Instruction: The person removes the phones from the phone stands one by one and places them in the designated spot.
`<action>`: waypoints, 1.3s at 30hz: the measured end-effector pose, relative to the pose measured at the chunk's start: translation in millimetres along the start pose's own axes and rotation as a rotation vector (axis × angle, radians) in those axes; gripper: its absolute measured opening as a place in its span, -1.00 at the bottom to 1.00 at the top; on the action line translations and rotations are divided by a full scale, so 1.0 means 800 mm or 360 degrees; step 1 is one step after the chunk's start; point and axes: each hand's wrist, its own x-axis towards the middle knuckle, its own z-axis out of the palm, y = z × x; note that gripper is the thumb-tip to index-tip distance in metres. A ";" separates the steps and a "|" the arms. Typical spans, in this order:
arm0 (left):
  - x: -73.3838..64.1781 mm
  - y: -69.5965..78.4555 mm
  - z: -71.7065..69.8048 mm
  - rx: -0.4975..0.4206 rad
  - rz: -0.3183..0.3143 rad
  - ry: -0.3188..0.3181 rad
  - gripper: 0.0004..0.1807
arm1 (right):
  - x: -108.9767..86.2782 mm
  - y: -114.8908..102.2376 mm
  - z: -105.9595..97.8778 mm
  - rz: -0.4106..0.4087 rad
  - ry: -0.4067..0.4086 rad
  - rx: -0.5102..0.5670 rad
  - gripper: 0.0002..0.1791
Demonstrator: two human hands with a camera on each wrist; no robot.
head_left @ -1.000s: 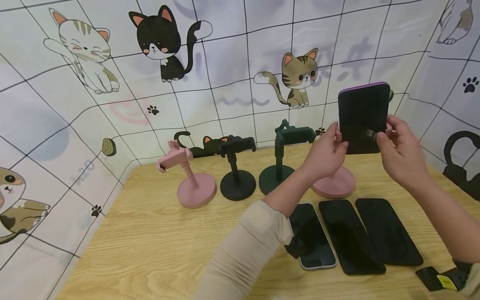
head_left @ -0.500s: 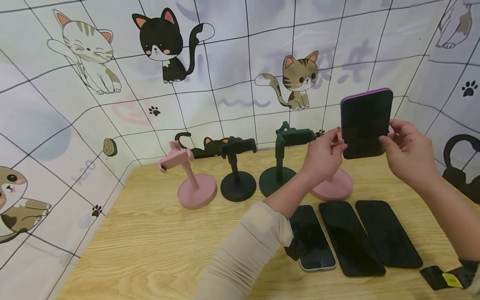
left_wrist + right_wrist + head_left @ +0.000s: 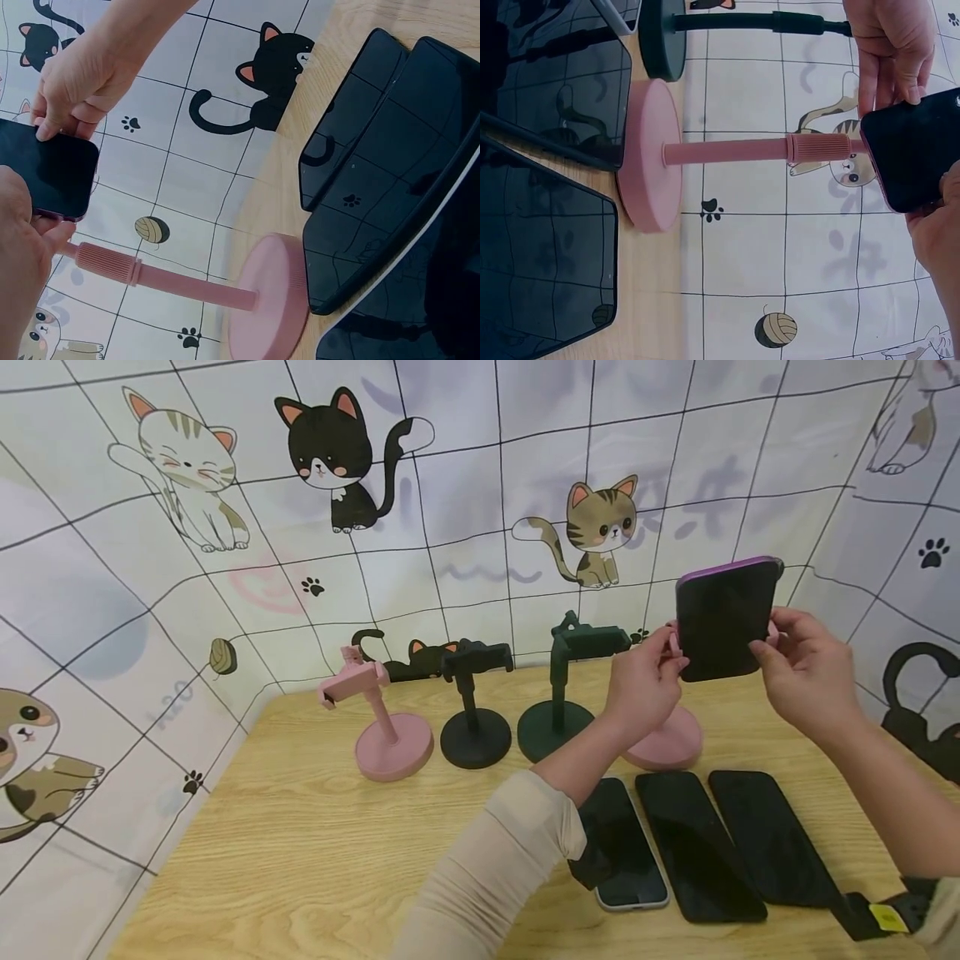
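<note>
A dark-screened phone (image 3: pixel 726 622) with a purple edge sits upright in the clamp of a pink phone stand (image 3: pixel 667 742) at the right. My left hand (image 3: pixel 643 681) pinches the pink clamp end at the phone's left side. On the other side, my right hand (image 3: pixel 810 672) holds the opposite clamp end, its thumb by the phone's edge. In the left wrist view the ribbed pink stem (image 3: pixel 112 262) rises toward the phone. The right wrist view shows the stand's round base (image 3: pixel 652 157) on the table. The phone hides most of the clamp.
Left of my hands stand a dark green stand (image 3: pixel 558 727), a black stand (image 3: pixel 474 735) and another pink stand (image 3: pixel 392 743), with no phones in them. Three phones lie face up in front: one light-edged (image 3: pixel 630 852), two black (image 3: pixel 697 847) (image 3: pixel 772 835). A cat-print cloth (image 3: pixel 465 485) hangs behind the wooden table (image 3: pixel 300 860).
The phone's top edge has tipped slightly, so its face looks shorter. Both hands stay at the clamp ends, and the right thumb has shifted a little. The head view has drifted upward.
</note>
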 end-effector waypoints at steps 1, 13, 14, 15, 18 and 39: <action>-0.001 -0.001 0.000 0.0010 0.0026 0.0012 -0.65 | 0.000 0.000 0.000 -0.0015 0.0007 0.0000 -0.68; -0.009 0.010 -0.015 0.0055 0.0347 0.0094 -0.69 | -0.004 -0.027 -0.012 -0.0256 0.0110 0.0102 -0.62; -0.011 0.012 -0.019 0.0050 0.0371 0.0098 -0.69 | -0.006 -0.031 -0.014 -0.0255 0.0102 0.0086 -0.64; -0.013 0.013 -0.023 0.0041 0.0387 0.0096 -0.68 | -0.007 -0.035 -0.015 -0.0257 0.0091 0.0073 -0.65; -0.023 0.017 -0.036 -0.0012 0.0424 0.0078 -0.66 | -0.012 -0.044 -0.017 -0.0281 0.0058 0.0078 -0.65; -0.088 0.022 -0.116 -0.0278 0.0679 0.0059 -0.89 | -0.055 -0.102 0.008 -0.0293 -0.0051 0.0292 -0.57</action>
